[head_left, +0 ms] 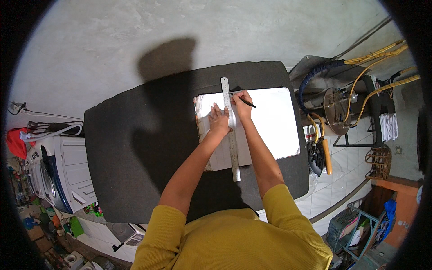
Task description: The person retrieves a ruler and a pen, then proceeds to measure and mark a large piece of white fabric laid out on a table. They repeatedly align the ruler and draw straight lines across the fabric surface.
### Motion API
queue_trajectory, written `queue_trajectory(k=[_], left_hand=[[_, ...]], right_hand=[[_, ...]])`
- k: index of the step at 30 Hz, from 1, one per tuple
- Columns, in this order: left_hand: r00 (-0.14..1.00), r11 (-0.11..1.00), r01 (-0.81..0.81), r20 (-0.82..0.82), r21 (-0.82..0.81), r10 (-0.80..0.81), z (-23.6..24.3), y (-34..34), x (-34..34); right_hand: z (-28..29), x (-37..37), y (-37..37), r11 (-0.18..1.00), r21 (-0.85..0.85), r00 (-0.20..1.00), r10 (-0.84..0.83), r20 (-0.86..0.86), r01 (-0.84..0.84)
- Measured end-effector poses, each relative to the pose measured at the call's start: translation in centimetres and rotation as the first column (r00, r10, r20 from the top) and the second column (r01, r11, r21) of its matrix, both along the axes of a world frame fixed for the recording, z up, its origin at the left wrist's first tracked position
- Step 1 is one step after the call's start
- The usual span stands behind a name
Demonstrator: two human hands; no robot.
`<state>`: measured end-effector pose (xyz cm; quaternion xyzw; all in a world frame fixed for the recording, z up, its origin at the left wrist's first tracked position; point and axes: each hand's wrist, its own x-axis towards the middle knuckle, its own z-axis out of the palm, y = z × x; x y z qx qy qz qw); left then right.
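A large open book (pixel 276 123) with blank white pages lies on a dark grey padded table (pixel 121 148). A long metal ruler (pixel 234 155) lies lengthwise across the left part of the pages, its two ends reaching past the book's far and near edges. Spread fingers of my left hand (pixel 218 120) press flat on the page and against the ruler. To the right of the ruler, my right hand (pixel 243 102) grips a black pen (pixel 248 103), its tip close to the ruler's right edge near the top of the page.
Left of the table stands a white appliance with a round dark door (pixel 54 180). An iron (pixel 316 157) sits past the table's right edge, near a metal tank (pixel 337 110) with yellow hoses (pixel 382 92). Behind is a grey wall (pixel 234 31); a crate (pixel 344 225) stands lower right.
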<state>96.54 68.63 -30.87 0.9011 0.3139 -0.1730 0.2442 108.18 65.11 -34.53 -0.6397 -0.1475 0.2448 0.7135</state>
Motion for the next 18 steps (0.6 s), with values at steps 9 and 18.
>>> queue_trajectory(k=[9,18], left_hand=[[1.0,1.0,0.006,0.011,0.008,-0.006,0.3,-0.4,0.2],[0.998,0.997,0.001,0.057,0.076,-0.005,-1.8,0.2,-0.3]], right_hand=[[-0.8,0.2,-1.3,0.983,-0.183,0.963,0.047,0.266,0.003],[2.5,-8.3,-12.6,0.928,-0.338,0.932,0.252,0.261,-0.156]])
